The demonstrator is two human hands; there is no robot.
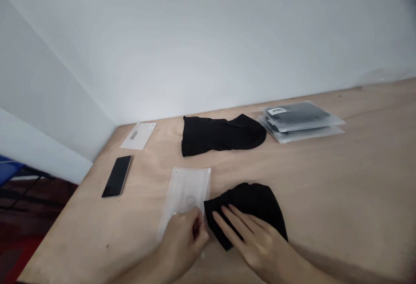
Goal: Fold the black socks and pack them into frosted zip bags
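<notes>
A folded black cloth piece (256, 204) lies on the wooden table (341, 180) near the front. My right hand (256, 240) rests on it with the fingers stretched flat, pointing left. My left hand (183, 236) is closed in a pinch on the near edge of a clear plastic bag (188, 188) that lies just left of the cloth, its opening touching the cloth's left end. A second black cloth piece (221, 133) lies flat farther back.
A stack of clear bags with dark contents (300, 120) sits at the back right. A black phone (117, 175) lies at the left, with an empty clear bag (139, 135) behind it. The table's left edge drops to a dark floor.
</notes>
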